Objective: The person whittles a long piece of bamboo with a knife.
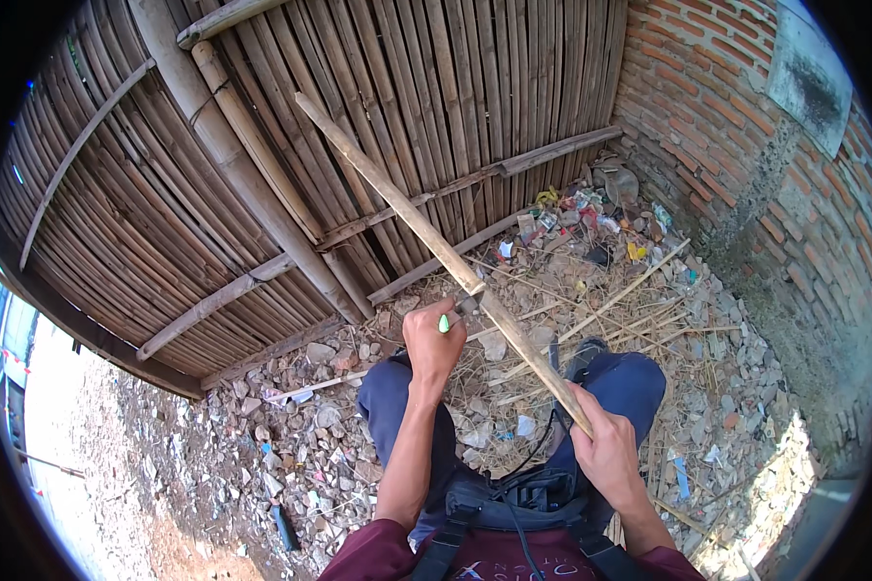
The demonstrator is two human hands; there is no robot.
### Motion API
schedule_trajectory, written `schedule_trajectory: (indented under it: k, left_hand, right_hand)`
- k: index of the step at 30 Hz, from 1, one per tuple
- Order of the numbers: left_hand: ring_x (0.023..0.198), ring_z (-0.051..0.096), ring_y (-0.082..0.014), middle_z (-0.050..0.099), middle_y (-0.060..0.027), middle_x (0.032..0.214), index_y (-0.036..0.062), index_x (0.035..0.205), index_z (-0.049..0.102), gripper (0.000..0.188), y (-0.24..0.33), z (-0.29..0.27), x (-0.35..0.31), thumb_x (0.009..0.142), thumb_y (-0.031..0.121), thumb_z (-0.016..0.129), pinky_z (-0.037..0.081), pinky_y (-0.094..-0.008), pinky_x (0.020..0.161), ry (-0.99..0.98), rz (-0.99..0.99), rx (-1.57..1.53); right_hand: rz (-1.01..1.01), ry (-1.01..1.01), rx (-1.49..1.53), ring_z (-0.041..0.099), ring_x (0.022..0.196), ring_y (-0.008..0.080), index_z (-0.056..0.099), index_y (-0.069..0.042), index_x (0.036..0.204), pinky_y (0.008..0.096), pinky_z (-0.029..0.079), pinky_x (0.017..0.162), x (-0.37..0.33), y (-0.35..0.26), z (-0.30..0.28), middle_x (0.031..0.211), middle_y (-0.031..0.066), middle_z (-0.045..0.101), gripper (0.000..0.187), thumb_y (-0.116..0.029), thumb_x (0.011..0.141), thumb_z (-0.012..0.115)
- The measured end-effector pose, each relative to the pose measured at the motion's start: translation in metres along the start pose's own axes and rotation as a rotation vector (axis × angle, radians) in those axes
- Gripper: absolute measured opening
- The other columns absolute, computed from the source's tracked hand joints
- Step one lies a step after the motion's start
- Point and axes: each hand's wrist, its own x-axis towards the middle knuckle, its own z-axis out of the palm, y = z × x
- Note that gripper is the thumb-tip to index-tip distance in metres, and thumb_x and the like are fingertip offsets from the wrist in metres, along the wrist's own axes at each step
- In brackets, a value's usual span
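My left hand [432,341] is closed around a knife with a light green handle end [444,322]. The short dark blade [468,304] touches the side of a long bamboo pole [397,200] near a joint. My right hand [606,447] grips the pole's near end, by my right knee. From there the pole slants up and away to the left, its far end in front of the bamboo wall. Part of the knife's handle is hidden inside my left fist.
A bamboo slat wall [436,107] stands ahead and to the left, a brick wall [717,107] to the right. Rubble and thin bamboo strips [639,288] cover the ground. Litter [583,215] is heaped in the far corner. A dark bottle-like object [284,528] lies at lower left.
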Motion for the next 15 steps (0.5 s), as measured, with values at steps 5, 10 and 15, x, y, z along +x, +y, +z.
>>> schedule_trajectory:
  k: [5,10,15]
  left_hand:
    - [0.073,0.07,-0.046,0.07,-0.0259,0.077,0.0006,0.09,0.079,0.016,0.017,-0.002,-0.001,0.078,0.001,0.069,0.057,-0.0506,0.071,-0.142,-0.072,0.049]
    - [0.072,0.067,-0.048,0.066,-0.0277,0.073,-0.0014,0.08,0.073,0.007,0.027,0.003,0.008,0.08,0.001,0.066,0.055,-0.0529,0.069,-0.093,-0.09,0.073]
    - [0.068,0.064,-0.0489,0.063,-0.0267,0.069,-0.0023,0.074,0.066,0.006,0.036,0.015,0.014,0.079,0.001,0.067,0.052,-0.0549,0.066,0.042,-0.07,0.082]
  right_hand:
    - [-0.061,0.054,-0.02,0.075,0.086,0.0452,0.062,-0.009,0.15,0.0501,0.059,0.074,0.002,0.001,-0.002,0.101,0.0245,0.077,0.062,0.002,0.089,0.066]
    - [-0.03,0.032,-0.047,0.076,0.091,0.0445,0.058,-0.007,0.153,0.0495,0.062,0.077,-0.001,-0.011,-0.003,0.114,0.0241,0.077,0.065,0.003,0.089,0.065]
    - [-0.001,0.027,-0.007,0.075,0.089,0.0459,0.057,-0.006,0.153,0.0509,0.062,0.077,-0.004,-0.017,-0.001,0.112,0.0254,0.076,0.063,0.003,0.091,0.064]
